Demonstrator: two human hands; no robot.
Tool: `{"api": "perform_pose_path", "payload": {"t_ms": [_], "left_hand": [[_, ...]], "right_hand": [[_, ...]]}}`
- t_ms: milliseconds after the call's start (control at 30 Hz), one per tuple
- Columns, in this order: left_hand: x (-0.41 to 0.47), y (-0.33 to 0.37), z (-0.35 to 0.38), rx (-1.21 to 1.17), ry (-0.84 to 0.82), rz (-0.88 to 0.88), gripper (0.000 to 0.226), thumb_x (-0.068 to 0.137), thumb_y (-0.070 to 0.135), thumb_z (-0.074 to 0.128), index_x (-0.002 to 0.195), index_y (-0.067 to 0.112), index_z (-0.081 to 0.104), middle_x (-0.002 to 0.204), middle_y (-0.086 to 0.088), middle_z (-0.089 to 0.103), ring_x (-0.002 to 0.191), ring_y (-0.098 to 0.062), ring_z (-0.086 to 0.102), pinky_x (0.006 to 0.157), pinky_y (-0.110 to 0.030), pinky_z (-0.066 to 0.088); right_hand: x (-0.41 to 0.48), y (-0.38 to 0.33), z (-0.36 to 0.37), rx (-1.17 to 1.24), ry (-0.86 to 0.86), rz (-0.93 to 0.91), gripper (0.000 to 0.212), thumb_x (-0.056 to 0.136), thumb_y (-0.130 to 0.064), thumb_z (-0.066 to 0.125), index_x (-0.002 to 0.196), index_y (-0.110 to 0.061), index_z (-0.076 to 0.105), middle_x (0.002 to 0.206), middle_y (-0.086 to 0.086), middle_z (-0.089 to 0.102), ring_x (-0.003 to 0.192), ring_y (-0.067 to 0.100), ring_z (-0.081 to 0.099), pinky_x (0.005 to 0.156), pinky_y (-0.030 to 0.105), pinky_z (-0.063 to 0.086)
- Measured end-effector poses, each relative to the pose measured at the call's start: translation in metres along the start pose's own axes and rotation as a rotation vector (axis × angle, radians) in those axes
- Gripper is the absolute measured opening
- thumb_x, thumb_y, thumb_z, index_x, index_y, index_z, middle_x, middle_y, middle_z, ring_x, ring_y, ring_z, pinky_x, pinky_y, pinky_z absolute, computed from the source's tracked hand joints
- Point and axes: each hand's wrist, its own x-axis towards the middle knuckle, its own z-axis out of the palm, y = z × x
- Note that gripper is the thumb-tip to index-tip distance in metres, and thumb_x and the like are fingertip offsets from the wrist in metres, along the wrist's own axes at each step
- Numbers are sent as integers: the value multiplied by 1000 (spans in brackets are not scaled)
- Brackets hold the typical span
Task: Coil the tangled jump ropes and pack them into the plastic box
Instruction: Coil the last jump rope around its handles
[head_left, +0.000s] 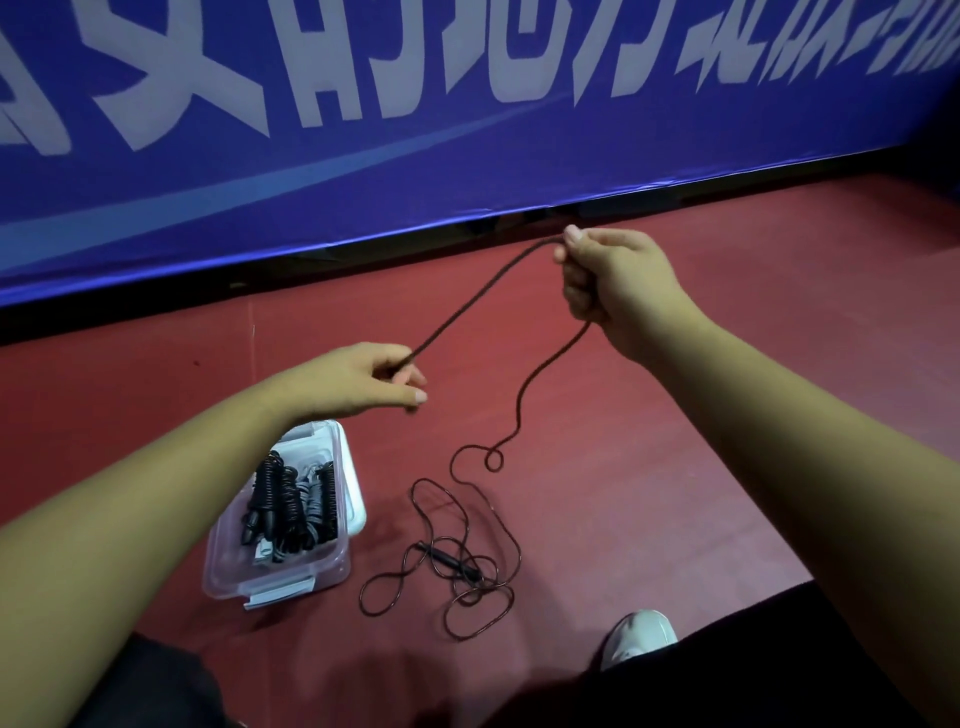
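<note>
A thin dark jump rope (470, 301) stretches between my two hands above the red floor. My left hand (363, 382) pinches one stretch of it at its fingertips. My right hand (608, 280), raised higher and further right, grips the rope in curled fingers. From the right hand the rope hangs down to a loose tangle (457, 561) on the floor, where a dark handle (452, 561) lies among the loops. A clear plastic box (228, 566) stands on the floor at lower left, holding several coiled black ropes (291, 512).
A blue banner (467, 130) with white lettering runs along the back, its lower edge meeting the red floor (675, 467). My white shoe (641, 636) shows at lower right beside dark trousers. The box's white lid (353, 483) lies at its far side.
</note>
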Motion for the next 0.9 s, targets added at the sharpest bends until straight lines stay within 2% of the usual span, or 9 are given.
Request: {"api": "perform_pose_path", "payload": {"t_ms": [133, 200, 300, 367, 467, 567, 633, 767, 900], "left_hand": [[-2, 0, 1, -242, -41, 34, 20, 89, -2, 67, 94, 6, 50, 86, -15, 64, 92, -28, 71, 88, -35, 51], [-3, 4, 6, -409, -79, -5, 32, 91, -7, 60, 116, 10, 51, 80, -11, 59, 81, -29, 71, 76, -30, 53], [-6, 11, 10, -542, -78, -140, 32, 87, 9, 70, 116, 8, 59, 73, -9, 57, 60, -21, 63, 51, -22, 47], [-8, 15, 14, -524, -91, -227, 28, 93, 31, 61, 109, 9, 60, 65, -8, 51, 45, -15, 49, 39, -19, 33], [-7, 22, 22, -814, -92, -215, 28, 99, 36, 46, 114, 16, 57, 59, -2, 37, 40, -10, 29, 40, -19, 21], [-3, 35, 27, -1195, -20, -64, 28, 90, 7, 46, 115, 1, 55, 74, -6, 47, 57, -13, 49, 52, -22, 40], [-2, 43, 28, -1278, 25, 5, 30, 86, 4, 47, 114, 2, 57, 80, -6, 54, 65, -13, 58, 54, -19, 49], [-1, 50, 27, -1310, 82, 44, 23, 93, 27, 49, 115, 25, 57, 60, 4, 47, 43, -7, 42, 39, -16, 35], [2, 50, 21, -1317, 94, 21, 17, 90, 25, 53, 94, 11, 63, 41, 8, 25, 31, -3, 24, 37, -18, 17]], "right_hand": [[10, 16, -14, -71, 178, 60, 34, 105, -21, 46, 75, -11, 56, 55, -2, 33, 44, 12, 26, 44, 19, 18], [14, 18, -19, -82, 275, 84, 34, 105, -21, 45, 75, -11, 56, 57, 0, 33, 45, 12, 26, 45, 19, 17], [17, 21, -29, -132, 351, 90, 34, 106, -21, 43, 75, -11, 55, 59, 1, 33, 45, 12, 26, 44, 19, 19], [19, 24, -36, -146, 388, 88, 35, 106, -22, 43, 75, -12, 55, 59, 2, 33, 44, 12, 27, 43, 18, 20], [22, 33, -42, -184, 413, 122, 36, 106, -22, 41, 75, -11, 55, 60, 3, 32, 45, 13, 27, 41, 16, 20], [19, 47, -38, -271, 360, 200, 36, 106, -22, 40, 75, -11, 55, 58, 6, 37, 43, 15, 34, 39, 15, 27], [14, 53, -32, -332, 278, 261, 36, 106, -23, 42, 76, -11, 58, 58, 7, 42, 39, 16, 41, 39, 17, 33], [2, 53, -15, -487, -26, 299, 34, 106, -25, 45, 83, -9, 64, 58, 6, 50, 38, 13, 50, 44, 20, 38], [-6, 49, 1, -510, -216, 250, 30, 104, -20, 49, 88, -3, 67, 57, 6, 47, 40, 14, 39, 43, 22, 33]]}}
